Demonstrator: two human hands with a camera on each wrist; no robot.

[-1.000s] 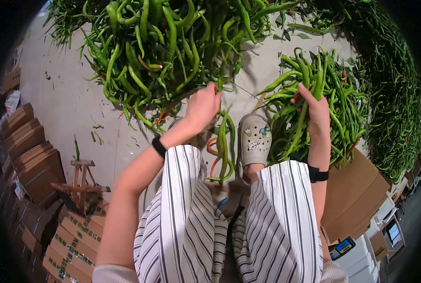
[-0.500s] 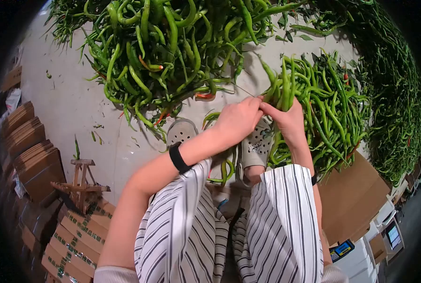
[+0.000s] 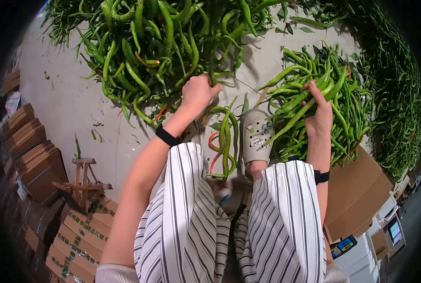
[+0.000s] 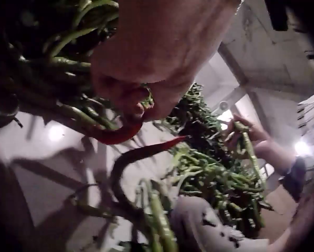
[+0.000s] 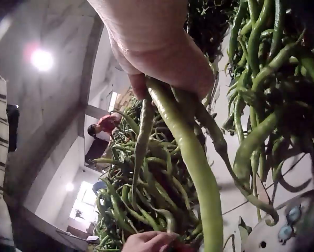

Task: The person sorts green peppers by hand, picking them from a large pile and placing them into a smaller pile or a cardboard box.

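Observation:
My left hand [image 3: 199, 95] is at the near edge of a large heap of green chili peppers [image 3: 172, 42]. In the left wrist view, its fingertips pinch a reddish chili pepper [image 4: 120, 135] that curves away beneath them. My right hand [image 3: 319, 113] holds several long green chili peppers [image 3: 297, 112] over a smaller pile [image 3: 344, 127]; the right wrist view shows them hanging from its fingers, one thick and pale green [image 5: 191, 152]. Between the feet lies a small bunch of chili peppers [image 3: 227, 139], with a red one [image 3: 213, 146] among them.
A clog [image 3: 257, 141] on the right foot stands between the bunch and the smaller pile. A long bank of peppers [image 3: 399, 94] lines the far right. At the left are flattened cartons [image 3: 40, 170] and a wooden stool [image 3: 82, 181]. Brown cardboard [image 3: 356, 193] lies at the right.
Both hands came together over the right clog, then parted. My left hand went back to the large heap's edge. My right hand moved right, still holding green chili peppers, now tilted sideways.

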